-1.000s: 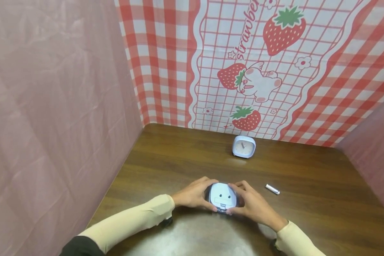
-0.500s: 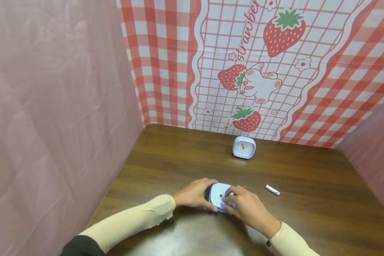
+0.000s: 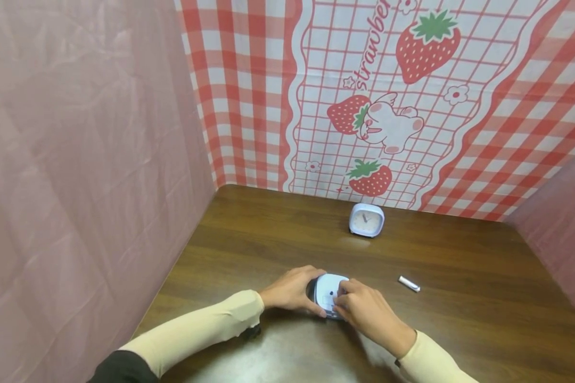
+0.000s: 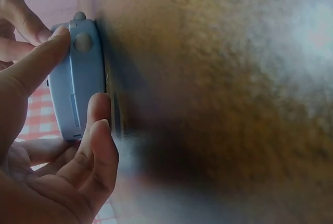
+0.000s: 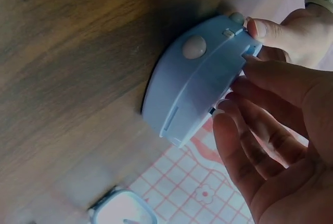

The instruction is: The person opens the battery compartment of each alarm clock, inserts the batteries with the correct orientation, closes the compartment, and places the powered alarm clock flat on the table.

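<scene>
A pale blue alarm clock (image 3: 325, 287) lies face down on the wooden table, its white back turned up. My left hand (image 3: 292, 289) grips its left side, fingers at the far edge and thumb at the near edge. Over the right part of the back, my right hand (image 3: 370, 314) has curled fingers and thumb on the battery cover. In the right wrist view the thumb tip meets the notch in the clock's edge (image 5: 195, 86), beside the round feet. The left wrist view shows both hands close together on the clock (image 4: 86, 78). The right fingertips partly hide the cover.
A second pale blue clock (image 3: 367, 220) stands upright at the back of the table, its dial facing me. To the right lies a small white cylinder (image 3: 409, 283). A strawberry-print checked cloth (image 3: 354, 127) hangs behind, and a pink curtain (image 3: 96, 159) is at the left.
My right hand has left the clock's right edge and come inward over its back, with fingers now curled together at the battery cover. The left hand keeps its hold.
</scene>
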`<state>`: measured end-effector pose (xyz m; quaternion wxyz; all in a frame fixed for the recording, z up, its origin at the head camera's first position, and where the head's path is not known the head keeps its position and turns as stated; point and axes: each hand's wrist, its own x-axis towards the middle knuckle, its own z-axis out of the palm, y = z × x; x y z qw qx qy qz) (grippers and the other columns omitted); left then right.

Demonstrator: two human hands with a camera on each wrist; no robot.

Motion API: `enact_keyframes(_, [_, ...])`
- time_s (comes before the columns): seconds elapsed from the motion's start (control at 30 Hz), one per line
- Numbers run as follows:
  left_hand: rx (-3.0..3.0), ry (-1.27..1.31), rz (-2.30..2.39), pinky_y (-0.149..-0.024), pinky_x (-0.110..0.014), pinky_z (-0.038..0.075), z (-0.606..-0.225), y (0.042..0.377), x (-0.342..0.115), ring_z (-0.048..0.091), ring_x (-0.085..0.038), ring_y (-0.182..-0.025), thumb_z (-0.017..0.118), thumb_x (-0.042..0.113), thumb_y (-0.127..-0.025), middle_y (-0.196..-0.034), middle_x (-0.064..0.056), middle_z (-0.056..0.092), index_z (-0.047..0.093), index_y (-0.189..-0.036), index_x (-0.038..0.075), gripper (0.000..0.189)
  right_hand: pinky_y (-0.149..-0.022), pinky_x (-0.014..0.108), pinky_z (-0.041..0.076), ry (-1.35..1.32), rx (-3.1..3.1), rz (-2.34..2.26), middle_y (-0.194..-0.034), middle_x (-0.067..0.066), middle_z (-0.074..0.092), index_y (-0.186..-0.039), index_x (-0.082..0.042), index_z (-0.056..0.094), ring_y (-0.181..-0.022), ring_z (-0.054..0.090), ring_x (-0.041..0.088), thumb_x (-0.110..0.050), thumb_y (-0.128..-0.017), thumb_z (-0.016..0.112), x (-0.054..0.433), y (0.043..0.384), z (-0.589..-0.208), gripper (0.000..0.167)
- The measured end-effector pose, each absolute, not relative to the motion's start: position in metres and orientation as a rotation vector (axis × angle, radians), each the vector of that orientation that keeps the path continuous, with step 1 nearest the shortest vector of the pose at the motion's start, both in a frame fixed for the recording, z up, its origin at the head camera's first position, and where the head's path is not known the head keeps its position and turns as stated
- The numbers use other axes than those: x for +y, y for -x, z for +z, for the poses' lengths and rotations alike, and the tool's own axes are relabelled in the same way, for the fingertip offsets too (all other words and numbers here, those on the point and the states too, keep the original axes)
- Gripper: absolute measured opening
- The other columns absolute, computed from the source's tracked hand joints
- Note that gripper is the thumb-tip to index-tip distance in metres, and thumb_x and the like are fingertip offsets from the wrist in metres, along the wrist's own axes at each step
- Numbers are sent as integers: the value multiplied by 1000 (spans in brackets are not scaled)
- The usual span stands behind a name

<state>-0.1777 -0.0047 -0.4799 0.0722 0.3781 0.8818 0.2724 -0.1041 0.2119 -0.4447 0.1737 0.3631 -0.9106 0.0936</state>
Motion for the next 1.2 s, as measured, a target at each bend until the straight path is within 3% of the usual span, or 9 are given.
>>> enact_keyframes(0.43, [2642,-1183,820,-104,-29,48,-475,179,-5,61,-19,-124,91,55,-69,-141,-7,62,55,-147,5,100,-46,22,41,-1072,-2413,251,-74,-9,49,-73,-17,70,-61,46,7,-9,-70,88,214,104,-454,21])
enact_keyframes(0.97, [2683,-1110,751,-101,-36,50,-475,179,-5,61,-20,-124,90,61,-66,-143,-2,62,57,-147,12,101,-54,28,52,-983,-2374,323,-79,-7,63,-80,-15,77,-66,58,7,-14,-74,89,217,103,-457,13])
enact_keyframes(1.2, [2681,-1107,752,-104,-39,49,-475,178,-6,59,-22,-127,90,61,-67,-144,-4,61,56,-148,11,101,-50,20,42,-847,-2503,449,-73,-14,59,-82,-18,78,-61,47,-4,-15,-77,88,218,103,-448,12])
